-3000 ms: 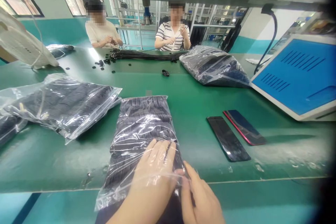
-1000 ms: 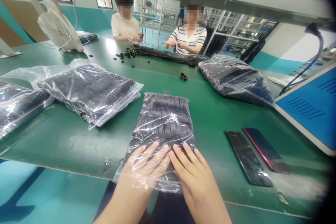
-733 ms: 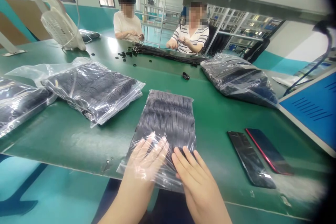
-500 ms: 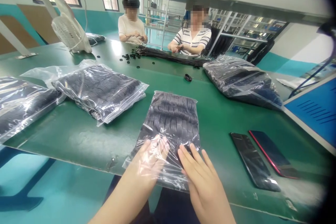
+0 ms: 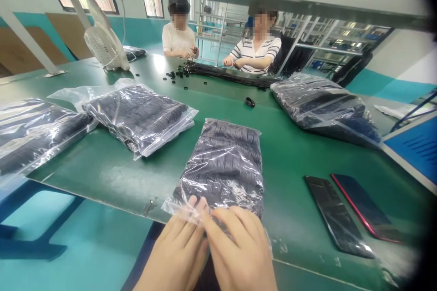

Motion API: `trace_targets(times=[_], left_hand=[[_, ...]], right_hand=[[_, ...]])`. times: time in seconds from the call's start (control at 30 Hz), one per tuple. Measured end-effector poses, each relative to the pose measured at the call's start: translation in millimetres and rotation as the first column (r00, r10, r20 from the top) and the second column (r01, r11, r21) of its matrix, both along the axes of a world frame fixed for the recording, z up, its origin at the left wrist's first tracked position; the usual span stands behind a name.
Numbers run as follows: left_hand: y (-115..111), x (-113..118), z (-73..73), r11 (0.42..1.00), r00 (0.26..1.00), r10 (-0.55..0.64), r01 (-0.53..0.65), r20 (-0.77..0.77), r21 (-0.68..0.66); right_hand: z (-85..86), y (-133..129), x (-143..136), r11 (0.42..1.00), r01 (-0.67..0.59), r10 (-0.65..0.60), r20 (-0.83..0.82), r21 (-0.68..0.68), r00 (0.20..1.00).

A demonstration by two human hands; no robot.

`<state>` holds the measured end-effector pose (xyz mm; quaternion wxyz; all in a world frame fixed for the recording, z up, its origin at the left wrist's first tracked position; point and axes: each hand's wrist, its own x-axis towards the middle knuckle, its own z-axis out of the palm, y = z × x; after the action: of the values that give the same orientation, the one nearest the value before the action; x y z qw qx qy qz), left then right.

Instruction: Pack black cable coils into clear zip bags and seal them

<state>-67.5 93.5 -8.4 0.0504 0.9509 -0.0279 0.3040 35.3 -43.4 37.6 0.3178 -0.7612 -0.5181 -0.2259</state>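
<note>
A clear plastic bag (image 5: 225,163) packed with rows of coiled black cables lies flat near the table's front edge. My left hand (image 5: 180,241) grips the bag's near edge toward its left side, fingers bent over the film. Close beside it, my right hand (image 5: 239,241) is closed on the same edge, its fingers curled and its thumb side against the left fingers. The fingertips are partly hidden by film and knuckles. Two similar filled bags, a nearer one (image 5: 139,116) and one at the far left (image 5: 37,134), lie on the left.
Two dark phones (image 5: 337,216) (image 5: 365,209) lie at the right. Another filled bag (image 5: 324,109) sits behind them, near a blue panel (image 5: 416,145). A black coil (image 5: 249,102), cable bundle (image 5: 221,72) and white fan (image 5: 104,47) stand farther back. Two people sit opposite, handling small items.
My hands have moved from lying spread on the bag's near part to its near edge, closing on the film and coming together. The camera view has shifted slightly left.
</note>
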Motion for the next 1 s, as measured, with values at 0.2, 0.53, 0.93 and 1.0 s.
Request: trace_targets(times=[0.2, 0.53, 0.93, 1.0], left_hand=[[-7, 1, -24.1, 0.996, 0.996, 0.018, -0.011, -0.083, 0.084], [-8, -7, -11.5, 0.987, 0.999, 0.030, -0.023, -0.041, 0.160], [-15, 6, -18.5, 0.968, 0.975, 0.221, -0.221, 0.011, 0.120], [-13, 8, -14.3, 0.973, 0.978, 0.210, -0.209, 0.008, 0.100]], right_hand=[[-0.5, 11, -8, 0.993, -0.084, 0.085, -0.003, 0.088, 0.996], [-0.4, 4, -2, 0.995, -0.076, 0.085, -0.135, 0.065, 0.987], [-8.5, 12, -8, 0.986, -0.114, 0.118, -0.026, 0.122, 0.993], [-9.7, 14, -6, 0.983, -0.118, 0.122, -0.018, 0.144, 0.992]])
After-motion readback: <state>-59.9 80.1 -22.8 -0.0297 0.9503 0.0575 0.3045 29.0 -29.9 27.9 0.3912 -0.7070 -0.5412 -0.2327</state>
